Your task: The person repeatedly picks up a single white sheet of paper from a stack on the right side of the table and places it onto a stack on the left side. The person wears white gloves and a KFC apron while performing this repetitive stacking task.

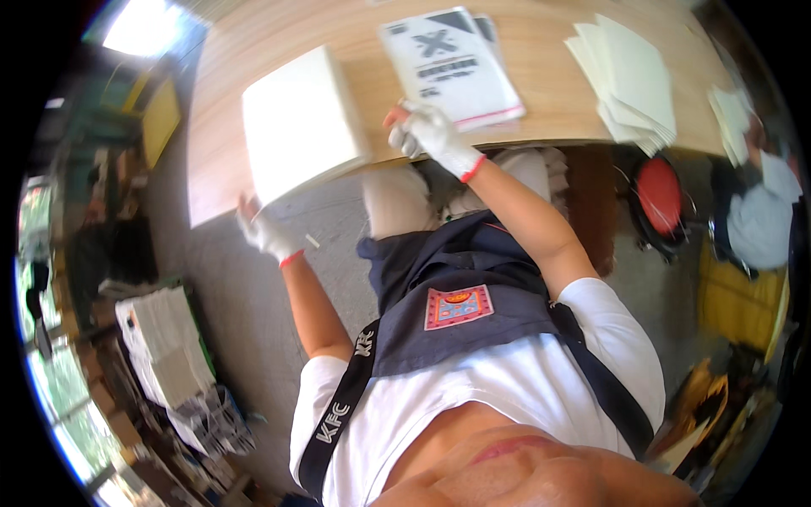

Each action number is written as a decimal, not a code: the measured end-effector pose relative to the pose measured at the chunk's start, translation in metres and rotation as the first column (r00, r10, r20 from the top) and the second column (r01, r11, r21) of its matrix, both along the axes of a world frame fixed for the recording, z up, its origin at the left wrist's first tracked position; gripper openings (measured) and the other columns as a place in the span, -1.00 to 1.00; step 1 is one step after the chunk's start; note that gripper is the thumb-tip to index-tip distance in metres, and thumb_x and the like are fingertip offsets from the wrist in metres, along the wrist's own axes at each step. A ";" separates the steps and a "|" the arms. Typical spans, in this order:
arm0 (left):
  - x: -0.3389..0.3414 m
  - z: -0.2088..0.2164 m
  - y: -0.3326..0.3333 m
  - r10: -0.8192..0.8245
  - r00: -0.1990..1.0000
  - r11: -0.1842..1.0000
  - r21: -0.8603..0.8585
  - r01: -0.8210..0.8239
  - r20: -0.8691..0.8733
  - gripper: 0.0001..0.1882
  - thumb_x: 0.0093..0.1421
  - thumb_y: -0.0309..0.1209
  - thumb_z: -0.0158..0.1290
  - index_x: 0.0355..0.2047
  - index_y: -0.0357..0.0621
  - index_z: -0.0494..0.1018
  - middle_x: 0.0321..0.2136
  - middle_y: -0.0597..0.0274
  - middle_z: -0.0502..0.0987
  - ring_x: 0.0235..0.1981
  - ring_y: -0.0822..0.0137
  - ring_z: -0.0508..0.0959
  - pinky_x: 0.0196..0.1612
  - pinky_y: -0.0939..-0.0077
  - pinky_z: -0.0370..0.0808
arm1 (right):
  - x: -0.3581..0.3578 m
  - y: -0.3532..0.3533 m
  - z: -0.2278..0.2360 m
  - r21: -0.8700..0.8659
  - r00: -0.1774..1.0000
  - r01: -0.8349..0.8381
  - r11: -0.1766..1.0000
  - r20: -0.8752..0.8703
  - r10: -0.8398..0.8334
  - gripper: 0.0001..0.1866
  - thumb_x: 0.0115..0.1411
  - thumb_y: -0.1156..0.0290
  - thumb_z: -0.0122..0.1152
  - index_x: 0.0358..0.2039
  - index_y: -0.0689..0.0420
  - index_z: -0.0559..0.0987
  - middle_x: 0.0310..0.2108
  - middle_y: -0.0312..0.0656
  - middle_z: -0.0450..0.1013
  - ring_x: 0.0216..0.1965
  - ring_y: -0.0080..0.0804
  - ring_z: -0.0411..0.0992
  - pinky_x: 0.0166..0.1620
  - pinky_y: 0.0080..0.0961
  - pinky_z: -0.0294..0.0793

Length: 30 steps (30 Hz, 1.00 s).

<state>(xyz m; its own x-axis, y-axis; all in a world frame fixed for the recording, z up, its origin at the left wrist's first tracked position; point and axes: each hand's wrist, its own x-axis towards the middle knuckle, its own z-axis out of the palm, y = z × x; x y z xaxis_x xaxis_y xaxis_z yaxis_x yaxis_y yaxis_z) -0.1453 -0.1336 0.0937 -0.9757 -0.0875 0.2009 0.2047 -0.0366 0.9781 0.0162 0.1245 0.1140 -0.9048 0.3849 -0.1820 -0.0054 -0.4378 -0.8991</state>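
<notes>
A thick stack of blank white sheets point(300, 122) lies on the left part of the wooden table. Beside its near left corner is my left hand point(269, 234), in a white glove with bare fingertips. Its fingers are stretched up toward the stack's edge and look slightly blurred; whether they touch it I cannot tell. My right hand point(432, 137), gloved the same way, hovers at the table's front edge between the stack and a printed white packet point(456, 72). Its fingers are curled in, with nothing visible in them. Another printed piece shows under the packet.
Fanned white sheets point(629, 84) lie on the right of the wooden table point(224, 144). At the far right another person point(760, 207) handles white sheets. A red-seated stool point(659, 194) stands below the table. Bundled white stacks point(165, 342) sit on the floor at left.
</notes>
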 end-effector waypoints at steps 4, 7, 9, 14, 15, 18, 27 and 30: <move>0.028 -0.043 -0.020 0.099 0.994 0.993 -0.063 -0.095 0.054 -0.68 0.26 -0.41 -0.24 -0.04 -0.30 0.32 -0.08 0.06 0.38 -0.04 0.23 0.36 0.03 0.35 0.32 | 0.109 0.076 0.011 0.177 0.808 0.584 0.792 -0.035 -0.588 -0.66 0.21 0.11 0.03 -0.19 0.11 0.50 -0.49 -0.24 0.48 -0.63 -0.59 0.39 -0.53 -0.67 0.41; 0.059 -0.079 -0.014 0.022 0.998 0.984 -0.176 -0.034 -0.066 -0.72 0.25 -0.49 -0.23 -0.09 -0.33 0.35 -0.07 0.05 0.38 -0.04 0.20 0.38 -0.01 0.37 0.35 | 0.204 0.153 -0.003 0.107 0.626 0.769 0.630 0.076 -0.776 -0.63 0.25 0.19 -0.08 -0.01 0.10 0.31 -0.40 -0.05 0.50 -0.56 -0.44 0.45 -0.54 -0.55 0.50; 0.082 -0.091 0.001 -0.164 0.966 0.977 -0.168 0.131 -0.201 -0.75 0.22 -0.56 -0.21 -0.14 -0.34 0.39 -0.07 0.04 0.39 -0.05 0.18 0.39 -0.03 0.37 0.37 | 0.235 0.183 0.014 0.100 0.624 0.737 0.669 0.279 -0.730 -0.64 0.29 0.25 -0.20 0.06 0.08 0.22 -0.31 0.01 0.47 -0.43 -0.29 0.50 -0.48 -0.50 0.56; 0.112 -0.060 0.076 -0.614 0.656 0.774 -0.497 0.392 -0.439 -0.85 0.01 -0.76 -0.05 -0.42 -0.34 0.45 -0.21 -0.01 0.48 -0.17 0.15 0.48 -0.10 0.49 0.42 | 0.263 0.236 -0.012 0.025 0.541 0.831 0.556 0.199 -0.817 -0.67 0.27 0.36 -0.18 0.05 0.10 0.25 -0.24 0.00 0.42 -0.35 -0.26 0.50 -0.41 -0.49 0.60; 0.116 -0.055 0.088 -0.668 0.671 0.740 -0.384 0.552 -0.321 -0.85 0.01 -0.76 -0.05 -0.44 -0.35 0.46 -0.20 0.01 0.48 -0.17 0.17 0.48 -0.12 0.48 0.43 | 0.257 0.239 -0.010 -0.045 0.538 0.839 0.543 0.223 -0.813 -0.68 0.27 0.38 -0.16 0.03 0.11 0.27 -0.24 -0.02 0.42 -0.34 -0.28 0.50 -0.40 -0.50 0.60; 0.116 -0.024 0.140 -0.738 0.490 0.669 -0.596 0.443 -0.464 -0.68 -0.20 -0.74 -0.01 -0.37 -0.23 0.47 -0.21 0.07 0.48 -0.22 0.09 0.49 -0.19 0.36 0.45 | 0.256 0.248 -0.017 -0.138 0.506 0.863 0.487 0.243 -0.828 -0.73 0.25 0.42 -0.10 -0.04 0.14 0.35 -0.25 -0.09 0.42 -0.33 -0.33 0.49 -0.39 -0.52 0.60; 0.099 0.010 0.229 -0.830 0.545 -0.037 -0.987 0.156 0.117 -0.64 -0.01 -0.43 0.05 -0.14 0.08 0.39 -0.08 0.27 0.42 -0.03 0.12 0.40 -0.12 0.21 0.45 | 0.279 0.171 -0.001 -0.467 0.704 0.686 0.558 0.232 -0.671 -0.87 0.21 0.36 0.02 -0.32 0.14 0.40 -0.49 -0.24 0.36 -0.60 -0.51 0.34 -0.64 -0.68 0.34; 0.092 0.013 0.244 -0.811 0.551 -0.162 -0.980 0.115 0.199 -0.63 -0.03 -0.44 0.02 -0.14 0.10 0.36 -0.11 0.26 0.40 -0.05 0.08 0.40 -0.15 0.20 0.46 | 0.323 0.184 -0.037 -0.342 0.574 0.785 0.516 0.090 -0.814 -0.91 0.25 0.42 -0.10 -0.31 0.14 0.37 -0.54 -0.25 0.29 -0.71 -0.56 0.15 -0.71 -0.67 0.13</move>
<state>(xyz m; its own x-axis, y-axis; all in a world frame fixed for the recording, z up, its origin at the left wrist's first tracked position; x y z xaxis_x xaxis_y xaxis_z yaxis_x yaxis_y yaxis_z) -0.0533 0.1101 0.1062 -0.3814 0.9181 -0.1076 0.9171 0.3904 0.0805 0.3388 0.3081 0.0772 -0.2591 0.8866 -0.3832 -0.5558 -0.4614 -0.6915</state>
